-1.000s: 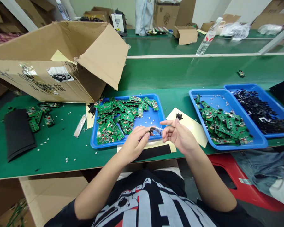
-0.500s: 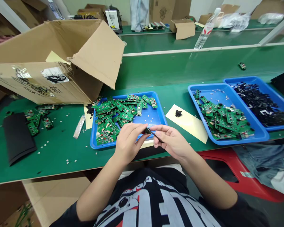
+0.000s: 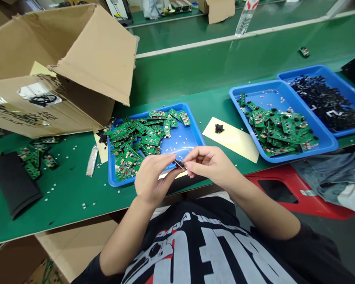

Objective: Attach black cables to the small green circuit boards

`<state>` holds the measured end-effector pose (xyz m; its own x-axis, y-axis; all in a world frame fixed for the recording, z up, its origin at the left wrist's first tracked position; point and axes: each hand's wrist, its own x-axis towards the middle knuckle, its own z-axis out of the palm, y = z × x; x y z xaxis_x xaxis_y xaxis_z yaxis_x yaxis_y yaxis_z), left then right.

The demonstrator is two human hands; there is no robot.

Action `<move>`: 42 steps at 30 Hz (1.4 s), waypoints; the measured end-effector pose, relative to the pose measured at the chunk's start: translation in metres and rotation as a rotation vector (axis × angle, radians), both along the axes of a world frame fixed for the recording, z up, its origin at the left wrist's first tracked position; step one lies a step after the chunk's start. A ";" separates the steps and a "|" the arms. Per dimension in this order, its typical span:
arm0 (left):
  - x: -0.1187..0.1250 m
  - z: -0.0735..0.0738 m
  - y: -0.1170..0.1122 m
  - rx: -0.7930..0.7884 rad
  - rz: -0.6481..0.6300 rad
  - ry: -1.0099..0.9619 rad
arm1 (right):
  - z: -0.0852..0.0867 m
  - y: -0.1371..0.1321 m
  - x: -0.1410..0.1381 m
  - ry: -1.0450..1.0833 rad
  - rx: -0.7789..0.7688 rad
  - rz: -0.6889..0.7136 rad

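Between my two hands is a small circuit board (image 3: 180, 164), seen nearly edge-on, with dark parts on it. My left hand (image 3: 152, 177) pinches one end of it between thumb and fingers. At the other end, the bent thumb and fingertips of my right hand (image 3: 211, 163) are closed on it; whether they also hold a smaller piece is hidden. Just beyond the hands lies a blue tray (image 3: 199, 138) with a heap of green circuit boards (image 3: 149, 134). A cream paper sheet (image 3: 239, 144) bearing a small pile of black pieces (image 3: 219, 128) lies to the right of that tray.
Further right, one blue tray (image 3: 322, 152) holds boards with black round parts, another (image 3: 344, 132) black pieces. At left stand a large open cardboard box (image 3: 97, 55), a black foam sheet (image 3: 14, 183) and loose boards (image 3: 32, 167). A red stool (image 3: 322, 209) is below the table edge.
The view has tilted down and turned slightly. My right fingertips have moved closer to my left hand on the board, and the dark strip that slanted under my right fingers no longer shows.
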<state>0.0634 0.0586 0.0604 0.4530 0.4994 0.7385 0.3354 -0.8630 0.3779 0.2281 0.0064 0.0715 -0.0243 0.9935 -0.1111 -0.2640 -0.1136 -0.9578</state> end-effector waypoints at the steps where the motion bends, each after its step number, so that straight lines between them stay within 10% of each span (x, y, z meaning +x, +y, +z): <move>1: 0.000 0.000 0.001 -0.012 -0.026 0.010 | 0.000 0.000 0.001 -0.043 0.020 -0.006; 16: 0.006 0.011 -0.019 -0.804 -0.111 -0.191 | 0.007 -0.004 -0.002 -0.887 0.682 -0.291; 26: 0.014 0.012 -0.014 -0.851 0.051 -0.196 | 0.010 -0.005 -0.003 -1.108 0.669 -0.312; 42: 0.018 0.012 -0.018 -1.152 -0.085 -0.324 | 0.012 -0.007 0.003 -1.124 0.590 -0.275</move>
